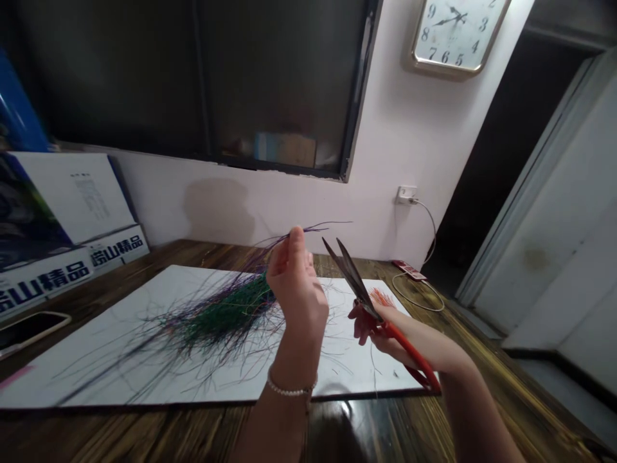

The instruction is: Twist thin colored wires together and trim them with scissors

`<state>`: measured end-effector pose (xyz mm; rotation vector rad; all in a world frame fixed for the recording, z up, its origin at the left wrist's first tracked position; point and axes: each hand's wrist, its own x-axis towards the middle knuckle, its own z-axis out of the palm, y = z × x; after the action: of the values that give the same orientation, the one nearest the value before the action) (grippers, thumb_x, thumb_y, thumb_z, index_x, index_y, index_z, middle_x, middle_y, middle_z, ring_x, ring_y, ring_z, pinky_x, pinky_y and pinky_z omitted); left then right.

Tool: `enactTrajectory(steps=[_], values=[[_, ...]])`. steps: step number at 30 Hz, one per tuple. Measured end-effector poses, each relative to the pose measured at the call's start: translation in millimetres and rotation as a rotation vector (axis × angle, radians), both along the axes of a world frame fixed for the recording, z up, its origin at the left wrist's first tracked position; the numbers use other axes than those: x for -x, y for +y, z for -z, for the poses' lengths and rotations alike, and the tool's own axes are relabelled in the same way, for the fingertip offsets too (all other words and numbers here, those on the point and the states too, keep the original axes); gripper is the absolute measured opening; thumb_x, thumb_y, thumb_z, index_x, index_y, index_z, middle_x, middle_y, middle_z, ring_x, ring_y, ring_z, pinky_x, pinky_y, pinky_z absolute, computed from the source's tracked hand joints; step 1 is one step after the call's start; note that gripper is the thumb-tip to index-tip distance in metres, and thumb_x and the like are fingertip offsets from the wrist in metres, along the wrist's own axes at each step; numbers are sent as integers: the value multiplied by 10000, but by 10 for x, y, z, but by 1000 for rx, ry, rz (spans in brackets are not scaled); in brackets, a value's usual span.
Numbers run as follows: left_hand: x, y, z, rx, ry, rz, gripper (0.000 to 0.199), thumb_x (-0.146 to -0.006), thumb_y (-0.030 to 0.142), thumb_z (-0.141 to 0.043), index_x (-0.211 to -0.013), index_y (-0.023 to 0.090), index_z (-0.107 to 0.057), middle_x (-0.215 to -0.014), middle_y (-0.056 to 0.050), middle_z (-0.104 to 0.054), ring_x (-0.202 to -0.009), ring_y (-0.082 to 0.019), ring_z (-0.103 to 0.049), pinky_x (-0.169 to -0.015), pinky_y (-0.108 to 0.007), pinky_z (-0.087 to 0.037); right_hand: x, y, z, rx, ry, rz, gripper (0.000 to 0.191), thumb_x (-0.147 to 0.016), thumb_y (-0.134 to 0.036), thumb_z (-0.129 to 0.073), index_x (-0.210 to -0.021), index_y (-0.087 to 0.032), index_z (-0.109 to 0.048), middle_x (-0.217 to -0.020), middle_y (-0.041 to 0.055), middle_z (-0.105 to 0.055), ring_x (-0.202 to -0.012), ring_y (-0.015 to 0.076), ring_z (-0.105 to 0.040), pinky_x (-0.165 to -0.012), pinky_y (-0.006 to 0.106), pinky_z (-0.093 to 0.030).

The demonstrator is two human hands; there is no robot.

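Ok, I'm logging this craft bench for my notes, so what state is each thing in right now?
white board: flat on wooden table
scissors: blades open
green and purple strands: loose, splayed across board
left hand: raised, pinching strands
right hand: gripping scissors
phone: lying flat, screen dark
wall socket: plugged in
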<state>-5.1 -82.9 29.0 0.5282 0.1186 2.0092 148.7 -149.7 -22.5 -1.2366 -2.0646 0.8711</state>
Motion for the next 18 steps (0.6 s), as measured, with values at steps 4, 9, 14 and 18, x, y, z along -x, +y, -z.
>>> enactTrajectory(steps=[4, 9, 14, 18], values=[[-110, -93, 32, 39, 67, 32, 204, -716, 237, -740, -600, 174, -584, -501, 81, -330, -448, -37, -238, -457, -193, -275, 107, 14, 17, -26, 12, 74, 351, -766, -49, -433, -1084, -195, -458, -927, 43, -548, -818, 160, -554, -741, 327, -479], [-217, -152, 75, 61, 159, 17, 169, -722, 280, -732, -625, 183, -634, -502, 74, -356, -444, -37, -261, -445, -199, -274, 198, 28, 24, -70, 94, 146, 305, -773, -36, -386, -1009, -211, -468, -810, -3, -511, -732, 133, -502, -683, 290, -447], [-315, -196, 121, 70, 163, 120, 189, -687, 289, -757, -595, 181, -633, -472, 77, -355, -421, -30, -267, -408, -192, -244, 217, 33, 59, -109, 124, 208, 213, -758, -44, -400, -881, -203, -471, -762, -17, -497, -673, 120, -473, -619, 255, -420], [-396, -226, 152, 87, 163, 147, 194, -683, 310, -762, -593, 185, -643, -474, 73, -387, -416, -27, -294, -413, -184, -277, 243, 89, 88, -203, 137, 212, 245, -717, -35, -411, -889, -181, -509, -835, 16, -570, -720, 141, -509, -629, 257, -436]])
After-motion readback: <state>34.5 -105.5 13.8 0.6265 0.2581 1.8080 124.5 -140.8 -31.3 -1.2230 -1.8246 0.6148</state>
